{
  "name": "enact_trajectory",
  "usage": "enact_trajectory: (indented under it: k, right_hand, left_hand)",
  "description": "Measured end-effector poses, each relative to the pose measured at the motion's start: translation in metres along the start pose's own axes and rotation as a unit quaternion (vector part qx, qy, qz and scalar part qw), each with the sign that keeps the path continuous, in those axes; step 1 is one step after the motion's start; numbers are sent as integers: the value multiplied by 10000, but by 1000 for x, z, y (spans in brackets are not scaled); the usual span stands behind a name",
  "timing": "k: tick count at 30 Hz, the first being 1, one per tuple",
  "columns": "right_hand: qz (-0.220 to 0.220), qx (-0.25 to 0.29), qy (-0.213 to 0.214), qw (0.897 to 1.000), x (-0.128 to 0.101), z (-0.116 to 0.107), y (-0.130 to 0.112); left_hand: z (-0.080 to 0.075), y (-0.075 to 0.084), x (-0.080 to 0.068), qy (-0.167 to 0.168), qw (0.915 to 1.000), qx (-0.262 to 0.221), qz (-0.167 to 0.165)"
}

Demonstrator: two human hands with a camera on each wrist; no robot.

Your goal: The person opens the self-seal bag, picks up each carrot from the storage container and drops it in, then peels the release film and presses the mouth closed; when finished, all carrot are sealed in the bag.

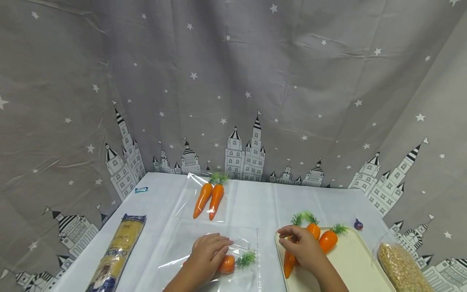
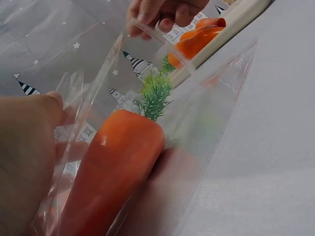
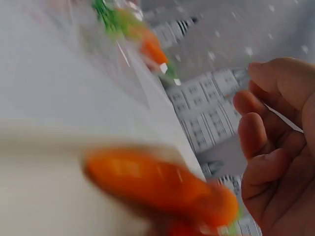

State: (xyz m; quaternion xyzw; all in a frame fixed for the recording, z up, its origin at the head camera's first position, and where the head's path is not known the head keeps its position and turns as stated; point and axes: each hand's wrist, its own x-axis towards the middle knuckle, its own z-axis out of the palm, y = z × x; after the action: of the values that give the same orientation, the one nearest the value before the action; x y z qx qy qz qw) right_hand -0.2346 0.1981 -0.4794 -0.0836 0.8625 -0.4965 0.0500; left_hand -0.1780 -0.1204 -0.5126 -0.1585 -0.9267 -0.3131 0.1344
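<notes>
White table [image 1: 255, 202], starry castle backdrop [image 1: 233, 81]

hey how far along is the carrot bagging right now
One clear bag at the back already holds two carrots. The left hand holds a second bag with one carrot inside. The right hand hovers over the carrots on the tray, its fingers curled but not clearly gripping one. About three carrots on the tray remain unbagged.

A grey curtain [image 1: 233, 81] printed with stars and castles hangs behind a white-covered table [image 1: 255, 202].
</notes>
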Motion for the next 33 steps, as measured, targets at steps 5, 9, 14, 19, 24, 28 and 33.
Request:
enact_trajectory:
  k: [5, 9, 14, 19, 24, 28, 33]
  right_hand:
    - [338, -626, 678, 9952, -8, -27, 16]
    - [421, -956, 910, 9904, -14, -47, 28]
    - [268, -1252, 1152, 9851, -21, -66, 44]
    - [-34, -1571, 1272, 9794, -25, -79, 63]
    - [-88, -1627, 1107, 9804, -26, -86, 77]
    - [-134, -1522, 878, 9843, -25, -86, 86]
    - [-431, -1531, 775, 9842, -25, -85, 93]
  left_hand:
    - [-1, 0, 0, 34, 10000, -79, -7]
    - [-1, -1, 1, 73, 9999, -143, -50]
    - [-2, -1, 1, 36, 9998, -170, -120]
    - [-3, 1, 1, -156, 9991, -244, -314]
    - [-4, 3, 3, -317, 9978, -292, -511]
    - [-5, 3, 3, -305, 9978, -257, -532]
    - [-5, 1, 3, -224, 9985, -208, -448]
